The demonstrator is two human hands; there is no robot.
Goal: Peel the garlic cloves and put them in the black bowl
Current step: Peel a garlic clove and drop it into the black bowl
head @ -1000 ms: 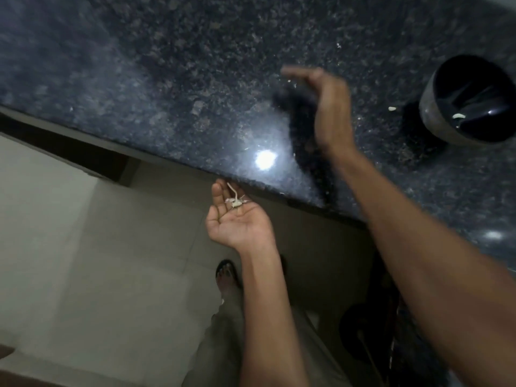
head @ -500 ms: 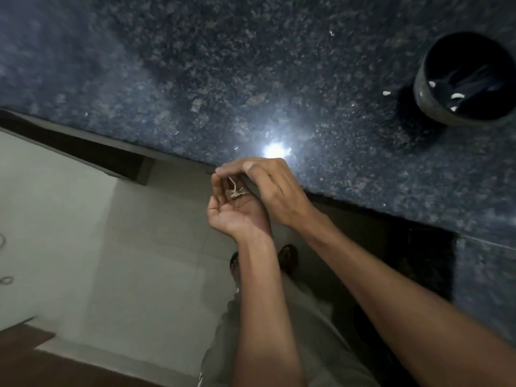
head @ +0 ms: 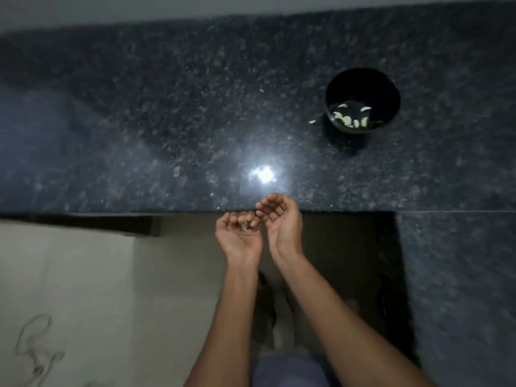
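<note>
Lower left of the frame: pale floor [head: 83, 289] with a dark squiggle mark near the bottom edge. Above it, across the whole upper half: dark speckled stone surface [head: 167, 121], a bright light glare near its front edge at centre.

Centre, just below the front edge of the surface: left hand [head: 238, 233], palm up, fingers loosely curled into a cup, cradling a few thin pale scraps of garlic skin [head: 246, 229]; blurred, so cannot tell whether a clove sits among them. Touching or nearly touching it on the right: right hand [head: 282, 222], palm turned toward the left one, fingers curled loosely with the tips at the front edge of the surface, nothing visible inside it. Both forearms running down to the bottom of the frame, grey-blue clothing between them at the bottom.

Upper right: one small pale garlic piece [head: 312, 122] lying on the surface just left of the black bowl [head: 363, 85]. Bowl upright on the surface, well apart from both hands, holding several pale peeled garlic cloves [head: 347, 117] on its bottom. Far right: more of the same stone running down the frame edge.
</note>
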